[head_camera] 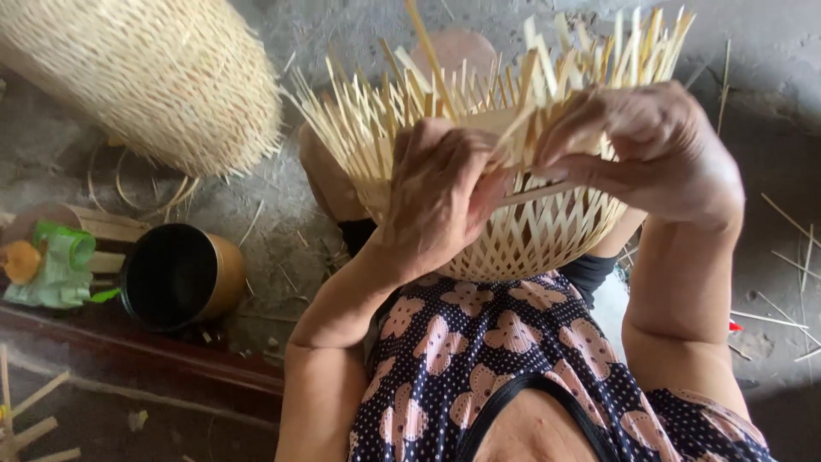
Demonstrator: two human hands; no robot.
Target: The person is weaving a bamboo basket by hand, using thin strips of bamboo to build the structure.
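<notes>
A half-woven bamboo basket [530,235] rests on my lap, its loose strip ends fanning upward. My left hand [440,192] grips the basket's near rim, fingers curled over the weave. My right hand [654,145] pinches a flat bamboo strip [547,190] that runs sideways across the rim, close to my left hand. The basket's inside is mostly hidden behind both hands.
A finished woven basket [162,73] lies on its side at the top left. A dark round tin [175,274] sits on the concrete floor beside a green plastic wrapper [56,265] and a wooden block. Loose bamboo slivers [787,257] are scattered on the right.
</notes>
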